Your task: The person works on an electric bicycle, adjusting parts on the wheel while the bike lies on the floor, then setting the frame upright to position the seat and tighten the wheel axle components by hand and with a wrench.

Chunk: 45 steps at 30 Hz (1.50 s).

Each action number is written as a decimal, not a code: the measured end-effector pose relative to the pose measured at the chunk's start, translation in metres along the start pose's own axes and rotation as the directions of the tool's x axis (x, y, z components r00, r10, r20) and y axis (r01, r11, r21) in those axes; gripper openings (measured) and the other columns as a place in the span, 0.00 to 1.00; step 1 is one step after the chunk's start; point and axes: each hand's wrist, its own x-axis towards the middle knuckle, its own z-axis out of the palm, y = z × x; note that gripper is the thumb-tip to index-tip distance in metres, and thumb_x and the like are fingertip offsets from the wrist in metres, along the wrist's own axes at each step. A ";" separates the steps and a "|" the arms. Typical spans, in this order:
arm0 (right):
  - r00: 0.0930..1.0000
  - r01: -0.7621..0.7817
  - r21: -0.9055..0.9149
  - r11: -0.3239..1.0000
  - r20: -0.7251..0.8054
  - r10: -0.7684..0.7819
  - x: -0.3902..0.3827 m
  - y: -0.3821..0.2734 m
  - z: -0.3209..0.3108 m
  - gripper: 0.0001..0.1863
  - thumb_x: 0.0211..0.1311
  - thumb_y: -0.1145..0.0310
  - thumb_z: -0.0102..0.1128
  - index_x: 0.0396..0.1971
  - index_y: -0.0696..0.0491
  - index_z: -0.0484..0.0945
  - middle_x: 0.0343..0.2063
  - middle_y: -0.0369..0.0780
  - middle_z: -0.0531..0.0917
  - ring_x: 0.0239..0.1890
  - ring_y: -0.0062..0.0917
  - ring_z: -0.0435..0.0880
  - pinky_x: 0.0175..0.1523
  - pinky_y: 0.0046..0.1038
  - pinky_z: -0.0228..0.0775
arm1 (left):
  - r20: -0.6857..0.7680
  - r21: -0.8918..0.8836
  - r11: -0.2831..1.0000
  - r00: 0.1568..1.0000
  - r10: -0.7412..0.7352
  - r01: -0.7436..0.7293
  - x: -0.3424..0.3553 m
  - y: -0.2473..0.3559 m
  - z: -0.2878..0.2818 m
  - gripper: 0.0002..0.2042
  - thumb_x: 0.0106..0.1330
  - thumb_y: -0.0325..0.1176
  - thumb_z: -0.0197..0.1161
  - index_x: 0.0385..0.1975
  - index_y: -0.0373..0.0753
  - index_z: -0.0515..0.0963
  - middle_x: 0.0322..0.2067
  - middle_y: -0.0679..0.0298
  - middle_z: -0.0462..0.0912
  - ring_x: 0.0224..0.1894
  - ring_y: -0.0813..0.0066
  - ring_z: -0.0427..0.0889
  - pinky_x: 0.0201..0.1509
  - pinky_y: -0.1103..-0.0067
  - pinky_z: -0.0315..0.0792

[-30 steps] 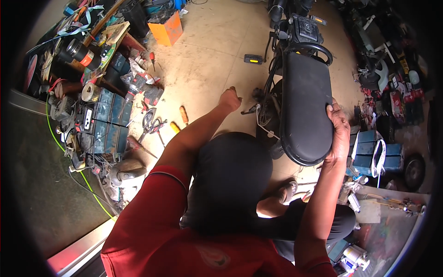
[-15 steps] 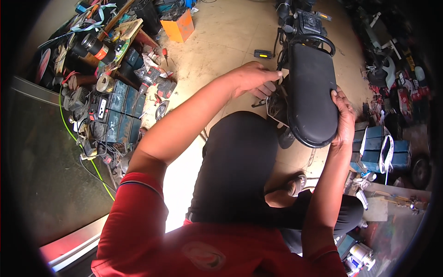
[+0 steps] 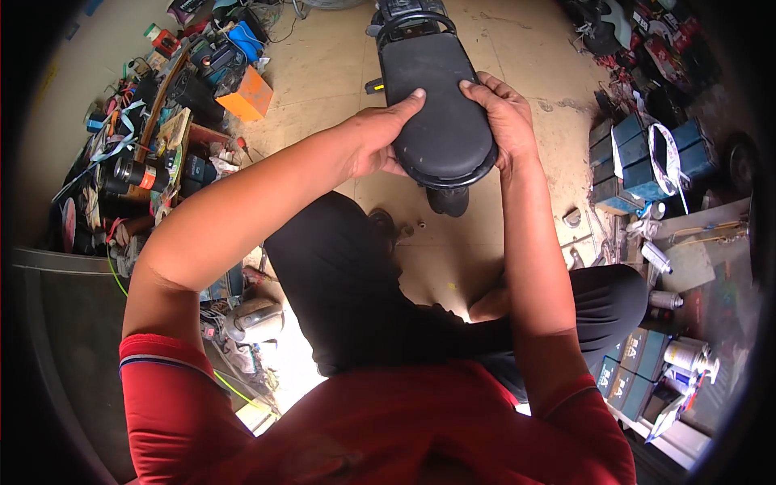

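A long black padded seat (image 3: 436, 129) of a two-wheeler points away from me, with a curved black rail (image 3: 412, 18) at its far end and a dark wheel (image 3: 447, 200) below its near end. My left hand (image 3: 380, 137) grips the seat's left edge near the rounded end, thumb on top and fingers partly hidden underneath. My right hand (image 3: 505, 121) holds the right edge a little farther forward, thumb on the top and fingers curled at the side. A pedal with a yellow reflector (image 3: 374, 86) shows left of the seat.
My bent legs (image 3: 323, 275) are below the seat on the tiled floor (image 3: 533, 210). Cluttered shelving and tools (image 3: 145, 170) line the left, near an orange box (image 3: 245, 95). Stacked blue-grey batteries (image 3: 647, 162), spray cans (image 3: 656, 257) and assorted parts line the right.
My left hand has come from the floor side onto the seat's left edge. The seat now sits straighter and more central in view. My right hand keeps hold of its right edge.
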 end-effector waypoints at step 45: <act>0.700 -0.627 0.601 0.496 0.154 0.698 0.016 0.503 -0.149 0.31 0.74 0.49 0.64 0.64 0.59 0.76 0.54 0.49 0.86 0.50 0.40 0.88 0.54 0.42 0.85 | -0.403 -0.157 0.979 0.897 -0.183 0.129 0.005 -0.026 -0.009 0.44 0.67 0.75 0.60 0.70 0.43 0.71 0.63 0.59 0.80 0.63 0.61 0.79 0.71 0.67 0.73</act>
